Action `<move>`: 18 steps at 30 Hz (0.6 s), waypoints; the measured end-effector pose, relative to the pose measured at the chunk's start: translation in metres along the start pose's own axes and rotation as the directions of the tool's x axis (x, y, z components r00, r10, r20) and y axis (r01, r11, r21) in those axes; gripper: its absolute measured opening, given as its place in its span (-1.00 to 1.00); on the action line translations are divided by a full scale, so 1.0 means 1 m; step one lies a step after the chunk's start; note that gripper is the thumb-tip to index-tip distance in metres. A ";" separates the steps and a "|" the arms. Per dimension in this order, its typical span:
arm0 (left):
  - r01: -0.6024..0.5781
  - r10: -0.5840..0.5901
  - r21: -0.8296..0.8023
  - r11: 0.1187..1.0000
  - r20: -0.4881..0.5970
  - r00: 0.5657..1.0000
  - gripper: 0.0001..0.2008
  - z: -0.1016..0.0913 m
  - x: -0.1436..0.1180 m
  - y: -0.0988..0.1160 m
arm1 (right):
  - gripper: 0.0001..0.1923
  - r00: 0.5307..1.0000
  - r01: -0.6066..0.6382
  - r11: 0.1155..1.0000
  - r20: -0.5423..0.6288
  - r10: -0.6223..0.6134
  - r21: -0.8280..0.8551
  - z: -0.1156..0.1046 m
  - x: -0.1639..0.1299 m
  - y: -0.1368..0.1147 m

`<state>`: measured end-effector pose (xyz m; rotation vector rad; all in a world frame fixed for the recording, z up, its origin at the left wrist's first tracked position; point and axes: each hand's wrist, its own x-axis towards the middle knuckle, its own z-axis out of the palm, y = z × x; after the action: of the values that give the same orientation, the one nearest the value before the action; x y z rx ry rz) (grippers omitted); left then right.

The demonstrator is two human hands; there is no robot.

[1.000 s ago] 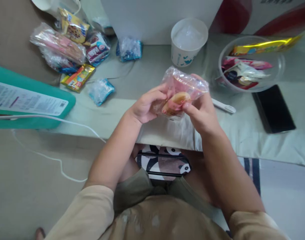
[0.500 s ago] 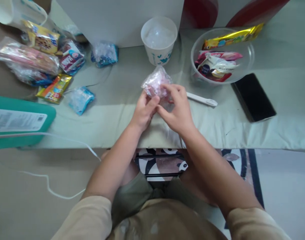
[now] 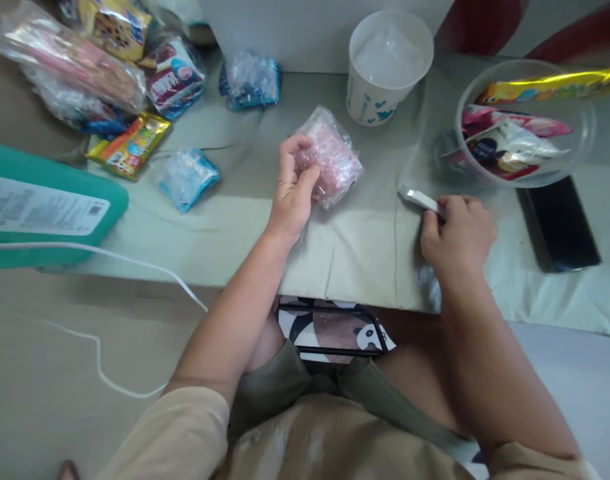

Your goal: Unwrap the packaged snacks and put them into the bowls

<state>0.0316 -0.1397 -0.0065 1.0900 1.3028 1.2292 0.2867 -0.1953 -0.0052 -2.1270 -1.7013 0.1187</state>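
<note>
My left hand (image 3: 295,187) is closed on the lower left edge of a pink packet in clear, crinkled plastic (image 3: 329,157), thumb on top. The packet is held up over the cloth-covered table, left of a paper cup (image 3: 372,100) with clear plastic in it. Further right, my right hand (image 3: 459,233) is closed around a slim white stick-like tool (image 3: 422,200). Its greyish tip points up and left, and its other end is hidden in my palm. Something clear and crumpled (image 3: 429,287) lies below this hand at the table edge.
A clear round tub (image 3: 589,133) with several snack packets stands at the right, beside a black phone (image 3: 565,223). Snack packets (image 3: 129,147) pile up at the left, with blue wrappers (image 3: 189,180) nearby. A green container (image 3: 109,193) and white cord (image 3: 149,263) are at the left edge.
My right hand has let go of the pink packet, moved right and taken hold of the white tool. My left hand still holds the packet. The view has shifted somewhat.
</note>
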 end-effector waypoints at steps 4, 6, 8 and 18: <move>-0.098 0.097 0.033 0.995 0.049 0.994 -0.70 -0.008 -0.004 -0.001 | -0.73 0.998 0.065 0.919 -0.017 -0.063 0.389 -0.007 -0.010 -0.029; -0.205 0.192 0.117 0.972 0.109 0.975 -0.72 -0.007 -0.008 0.000 | -0.67 0.990 0.004 0.781 0.108 -0.092 0.624 -0.006 -0.019 -0.046; -0.276 0.245 0.174 0.945 0.180 0.953 -0.73 -0.004 -0.013 0.000 | -0.60 0.957 -0.138 0.646 0.270 -0.110 0.751 -0.004 -0.026 -0.062; -0.327 0.296 0.158 0.932 0.189 0.936 -0.44 0.004 -0.015 -0.028 | -0.65 0.939 -0.135 0.829 0.336 -0.068 0.543 -0.008 -0.028 -0.085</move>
<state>0.0380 -0.1561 -0.0328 1.5487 1.1656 1.2338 0.2045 -0.2096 0.0282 -1.7468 -1.5426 0.9354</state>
